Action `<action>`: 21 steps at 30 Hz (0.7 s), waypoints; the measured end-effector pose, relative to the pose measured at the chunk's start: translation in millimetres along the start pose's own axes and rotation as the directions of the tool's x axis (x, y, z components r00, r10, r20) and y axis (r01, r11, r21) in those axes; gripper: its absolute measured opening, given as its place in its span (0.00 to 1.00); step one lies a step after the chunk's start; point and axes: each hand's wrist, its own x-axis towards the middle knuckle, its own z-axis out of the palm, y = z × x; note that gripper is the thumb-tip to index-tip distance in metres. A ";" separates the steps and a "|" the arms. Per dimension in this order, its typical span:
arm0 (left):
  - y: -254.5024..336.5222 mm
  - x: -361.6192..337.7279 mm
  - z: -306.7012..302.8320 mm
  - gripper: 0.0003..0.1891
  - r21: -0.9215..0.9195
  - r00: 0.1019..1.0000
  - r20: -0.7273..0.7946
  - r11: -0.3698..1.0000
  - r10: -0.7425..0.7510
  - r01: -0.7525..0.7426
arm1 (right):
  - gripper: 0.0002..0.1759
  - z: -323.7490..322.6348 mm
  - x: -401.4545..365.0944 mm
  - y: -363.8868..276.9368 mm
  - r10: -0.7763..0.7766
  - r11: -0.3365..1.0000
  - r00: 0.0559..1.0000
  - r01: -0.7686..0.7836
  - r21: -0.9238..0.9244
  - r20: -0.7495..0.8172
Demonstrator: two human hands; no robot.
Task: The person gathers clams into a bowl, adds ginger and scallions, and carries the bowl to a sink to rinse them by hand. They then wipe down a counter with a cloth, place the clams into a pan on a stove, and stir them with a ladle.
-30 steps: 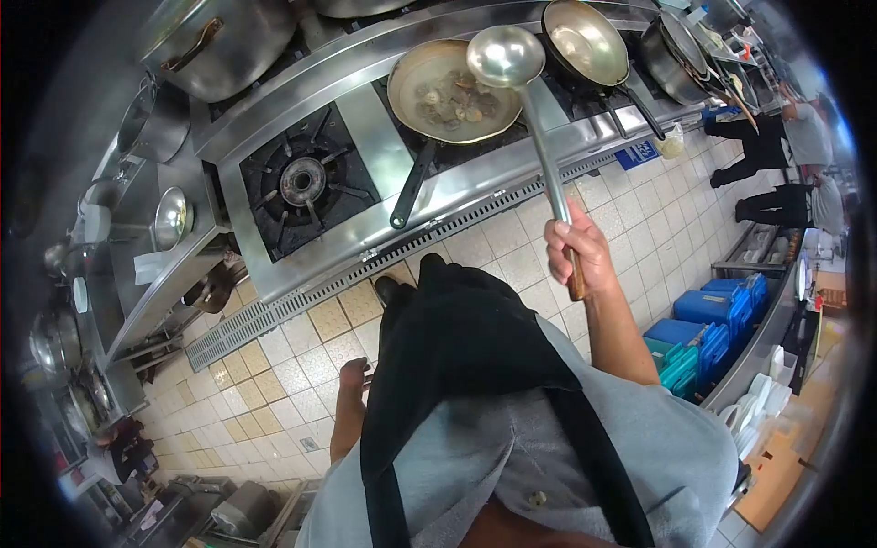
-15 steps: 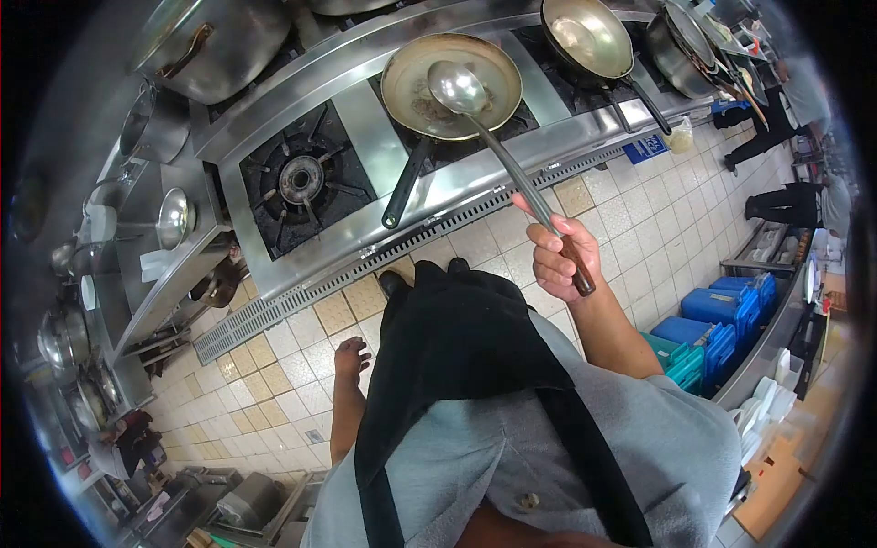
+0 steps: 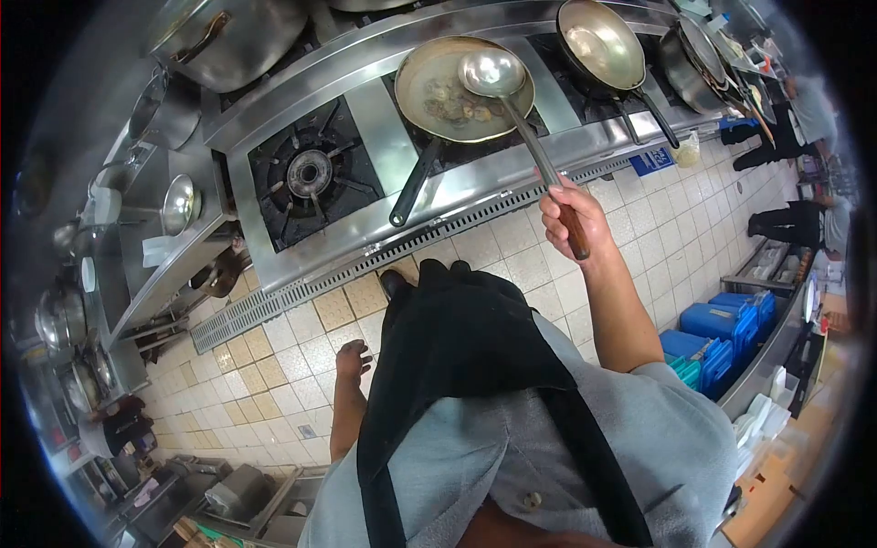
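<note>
My right hand (image 3: 575, 216) is closed around the brown handle of a long metal ladle (image 3: 533, 139). The ladle's bowl hangs over the right part of a frying pan (image 3: 413, 71), hiding some of what lies inside. In the pan, small brownish pieces of food (image 3: 459, 103) sit in a shallow clear liquid. The pan rests on a burner with its black handle (image 3: 417, 183) pointing toward me; no hand touches that handle. Low at my side, my left hand (image 3: 351, 359) hangs over the floor with its fingers loosely apart, holding nothing.
To the left of the pan is a bare burner (image 3: 311, 173). Another frying pan (image 3: 603, 46) and a pot (image 3: 687, 68) stand to its right. A large pot (image 3: 228, 41) is at the back left. Blue bins (image 3: 717, 324) line the right side, and people stand at the far right.
My right hand has moved forward, and the ladle's bowl has shifted right over the pan, baring more of the food. The view has turned slightly. My left hand stays at my side.
</note>
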 end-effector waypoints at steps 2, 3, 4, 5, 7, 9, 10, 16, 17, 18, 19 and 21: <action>-4.6 4.9 0.5 0.18 -0.060 0.997 0.044 0.996 0.070 -0.067 | 0.14 7.1 9.3 -2.5 -0.012 0.998 0.999 0.009 -0.068 -0.043; 22.1 -13.3 2.7 0.18 -0.181 0.999 -0.008 0.983 -0.036 0.034 | 0.14 11.1 13.1 -4.4 -0.020 0.980 0.995 0.000 -0.201 -0.094; 43.7 -29.0 4.1 0.18 -0.303 0.988 -0.046 0.945 -0.146 0.125 | 0.14 15.2 16.7 -5.5 -0.035 0.944 0.989 -0.014 -0.329 -0.143; 43.3 -31.2 4.5 0.18 -0.310 0.988 -0.050 0.943 -0.148 0.125 | 0.14 19.7 20.2 -5.5 -0.031 0.943 0.990 -0.017 -0.332 -0.137; 41.3 -34.1 5.1 0.18 -0.291 0.980 -0.053 0.941 -0.194 0.170 | 0.18 28.3 27.0 -4.2 -0.063 0.870 0.987 -0.019 -0.494 -0.149; -6.0 -11.8 6.1 0.17 -0.172 0.992 -0.049 0.979 -0.116 0.106 | 0.20 32.6 33.0 -1.1 -0.052 0.859 0.990 -0.024 -0.512 -0.134; -24.1 -4.9 5.9 0.17 -0.045 0.999 -0.031 0.998 -0.038 0.036 | 0.22 34.1 35.1 0.0 -0.044 0.850 0.991 -0.029 -0.527 -0.126; -68.5 -1.3 6.9 0.18 0.000 0.995 0.043 0.996 0.090 -0.090 | 0.26 47.8 28.9 4.7 0.018 0.863 0.996 -0.058 -0.503 -0.085; -69.2 -1.9 7.4 0.18 -0.044 0.999 0.024 0.998 0.045 -0.043 | 0.26 46.7 26.9 8.1 0.020 0.862 0.996 -0.059 -0.503 -0.082; -69.9 -1.9 5.6 0.18 -0.088 1.000 0.008 0.996 -0.001 0.002 | 0.24 43.7 24.6 11.8 0.035 0.919 0.997 -0.061 -0.391 -0.072; -74.2 2.5 3.1 0.18 -0.091 1.000 0.007 0.996 -0.002 0.003 | 0.21 42.8 21.3 15.4 0.049 0.960 0.997 -0.064 -0.274 -0.061; -81.6 14.3 -0.5 0.17 -0.073 1.000 0.019 0.997 0.014 -0.013 | 0.19 49.2 11.9 23.1 0.055 0.980 0.998 -0.057 -0.192 -0.017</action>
